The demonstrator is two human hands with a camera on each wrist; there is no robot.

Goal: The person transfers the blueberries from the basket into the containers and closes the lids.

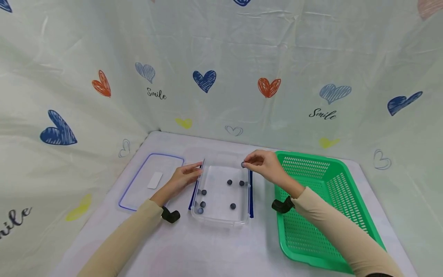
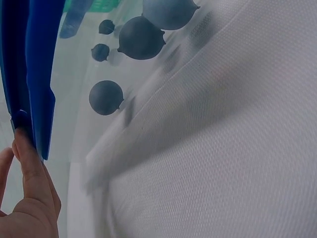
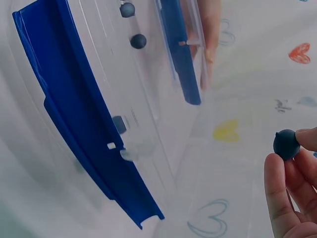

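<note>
A clear plastic container [image 1: 221, 222] with blue side latches [image 3: 84, 109] stands uncovered on the table. Several small dark balls [image 1: 233, 206] lie inside it, some near its left wall; in the left wrist view a ball [image 2: 106, 97] shows tiny nubs. My left hand [image 1: 181, 179] touches the container's left side with nearly straight fingers, fingertips at the blue latch [image 2: 42, 74]. Above the container's far right corner, my right hand [image 1: 266, 166] pinches a small dark blue ball [image 3: 286, 144] between thumb and fingers. Its underside is away from the container floor.
A green perforated basket [image 1: 283, 238] stands to the right, under my right forearm. On the left lies a clear lid [image 1: 138, 192] with a blue edge and a white label [image 1: 155, 180]. A heart-printed curtain [image 1: 235, 50] hangs behind the table [image 1: 207, 250].
</note>
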